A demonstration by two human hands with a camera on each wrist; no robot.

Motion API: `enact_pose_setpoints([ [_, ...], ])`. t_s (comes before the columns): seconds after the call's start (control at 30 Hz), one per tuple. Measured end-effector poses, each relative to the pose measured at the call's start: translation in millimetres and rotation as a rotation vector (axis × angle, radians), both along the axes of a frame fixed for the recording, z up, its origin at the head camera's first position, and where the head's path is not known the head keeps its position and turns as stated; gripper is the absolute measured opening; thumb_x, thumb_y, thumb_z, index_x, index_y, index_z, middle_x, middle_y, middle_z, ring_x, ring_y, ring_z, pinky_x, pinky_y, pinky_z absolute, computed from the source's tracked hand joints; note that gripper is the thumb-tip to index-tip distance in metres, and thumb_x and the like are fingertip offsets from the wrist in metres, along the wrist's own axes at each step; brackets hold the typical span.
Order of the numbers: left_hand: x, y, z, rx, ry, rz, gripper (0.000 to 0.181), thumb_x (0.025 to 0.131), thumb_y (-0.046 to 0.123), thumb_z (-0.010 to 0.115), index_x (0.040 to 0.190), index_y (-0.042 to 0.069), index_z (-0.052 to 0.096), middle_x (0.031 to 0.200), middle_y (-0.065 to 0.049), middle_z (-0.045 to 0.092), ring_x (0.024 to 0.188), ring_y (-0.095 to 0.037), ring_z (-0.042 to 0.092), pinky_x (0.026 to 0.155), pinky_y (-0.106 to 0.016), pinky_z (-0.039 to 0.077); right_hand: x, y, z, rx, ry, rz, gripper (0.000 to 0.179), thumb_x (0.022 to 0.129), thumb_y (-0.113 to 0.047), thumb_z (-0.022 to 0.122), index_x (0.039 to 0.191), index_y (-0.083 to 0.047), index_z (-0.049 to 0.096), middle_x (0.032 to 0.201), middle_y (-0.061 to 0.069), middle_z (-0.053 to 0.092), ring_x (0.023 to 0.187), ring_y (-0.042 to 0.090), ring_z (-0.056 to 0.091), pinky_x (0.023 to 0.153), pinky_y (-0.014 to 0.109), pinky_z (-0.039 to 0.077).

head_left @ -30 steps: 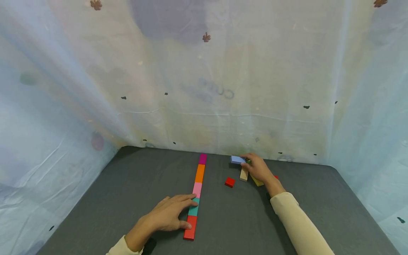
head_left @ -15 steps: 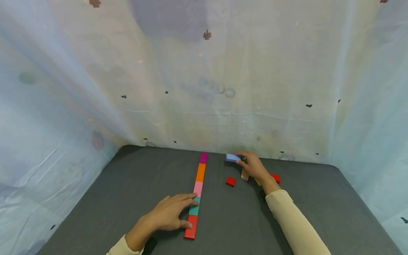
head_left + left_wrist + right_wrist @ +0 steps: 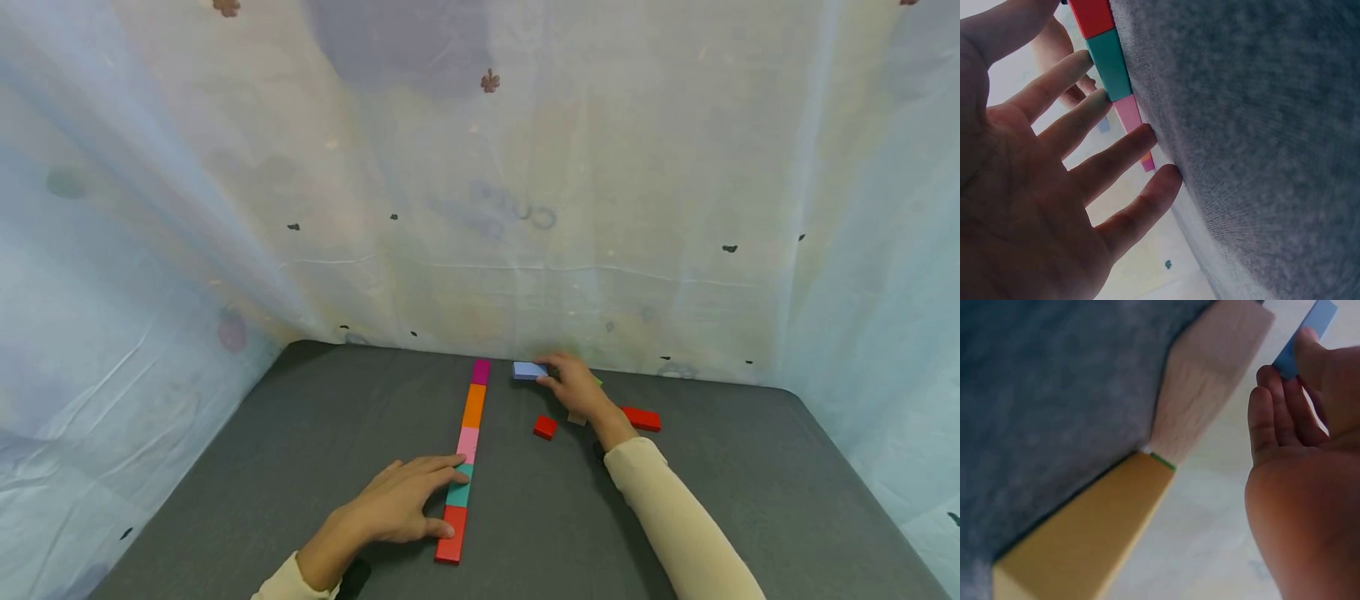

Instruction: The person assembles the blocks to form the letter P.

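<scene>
My right hand point(image 3: 577, 390) pinches a light blue block point(image 3: 528, 371) between thumb and fingers near the table's back edge. In the right wrist view that blue block point(image 3: 1313, 331) sticks out past the fingertips. A straight row of blocks runs away from me: red point(image 3: 450, 548), teal point(image 3: 458, 493), pink point(image 3: 467, 445), orange point(image 3: 473, 406) and magenta point(image 3: 481, 372) at the far end. My left hand point(image 3: 397, 502) is spread beside the row, thumb at the red block, fingertips at the teal and pink ones. The left wrist view shows its fingers loosely extended along the teal block point(image 3: 1109, 65).
Right of the row lie a small red block point(image 3: 545, 427) and a longer red block point(image 3: 642, 419). A plain wooden block point(image 3: 1210, 375) and a yellow block point(image 3: 1085, 531) lie under my right arm. A patterned curtain point(image 3: 600, 208) hangs behind the dark table point(image 3: 330, 417).
My right hand has carried the blue block leftward, toward the far end of the row, uncovering the longer red block. My left hand stays in place.
</scene>
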State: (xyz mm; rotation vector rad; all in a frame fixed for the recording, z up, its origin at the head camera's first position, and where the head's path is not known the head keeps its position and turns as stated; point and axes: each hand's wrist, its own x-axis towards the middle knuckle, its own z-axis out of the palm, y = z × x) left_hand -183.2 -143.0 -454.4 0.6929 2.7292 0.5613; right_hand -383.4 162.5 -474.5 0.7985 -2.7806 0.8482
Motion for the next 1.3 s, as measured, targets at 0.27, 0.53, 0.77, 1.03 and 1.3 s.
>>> enact_pose_setpoints([
  [0.27,-0.1,0.3,-0.3,0.001,0.000,0.003,0.059,0.082,0.049,0.078,0.135,0.034,0.058,0.158,0.006,0.041,0.143,-0.027,0.042,0.109,-0.072,0.030,-5.2,-15.6,-1.3,0.027,0.050,0.026,0.034,0.093,-0.016,0.070,0.126,-0.006,0.067,0.116,0.014,0.067,0.104,0.029,0.063,0.092,0.047,0.052],
  [0.53,-0.4,-0.2,-1.6,0.000,0.006,-0.004,0.059,0.081,0.051,0.077,0.135,0.034,0.058,0.158,0.007,0.040,0.143,-0.027,0.042,0.108,-0.072,0.030,-9.0,-29.1,-1.0,0.022,0.048,0.025,0.033,0.094,-0.016,0.069,0.126,-0.006,0.067,0.120,0.014,0.067,0.107,0.029,0.063,0.097,0.049,0.050],
  [0.77,-1.3,-0.7,-2.4,-0.001,0.008,-0.002,0.060,0.081,0.051,0.077,0.135,0.035,0.058,0.158,0.008,0.040,0.143,-0.026,0.042,0.108,-0.072,0.031,-10.5,-41.8,-1.1,0.094,0.059,0.024,0.030,0.093,-0.013,0.070,0.121,-0.003,0.068,0.120,0.015,0.067,0.111,0.032,0.063,0.102,0.048,0.049],
  [1.03,-1.6,-0.5,-2.8,-0.006,0.003,0.002,0.059,0.081,0.051,0.078,0.135,0.035,0.058,0.158,0.008,0.041,0.143,-0.026,0.042,0.109,-0.072,0.030,-10.6,-50.4,-3.8,0.143,0.042,0.011,0.028,0.092,-0.014,0.071,0.119,-0.004,0.069,0.114,0.014,0.067,0.104,0.030,0.063,0.099,0.046,0.050],
  [1.3,-2.4,-0.1,-3.7,-0.012,-0.003,0.003,0.060,0.081,0.052,0.078,0.135,0.035,0.058,0.158,0.007,0.041,0.142,-0.026,0.042,0.109,-0.071,0.031,-9.9,-53.8,-4.2,0.171,0.013,-0.021,0.032,0.094,-0.017,0.069,0.123,-0.005,0.067,0.121,0.015,0.065,0.111,0.031,0.063,0.104,0.046,0.048],
])
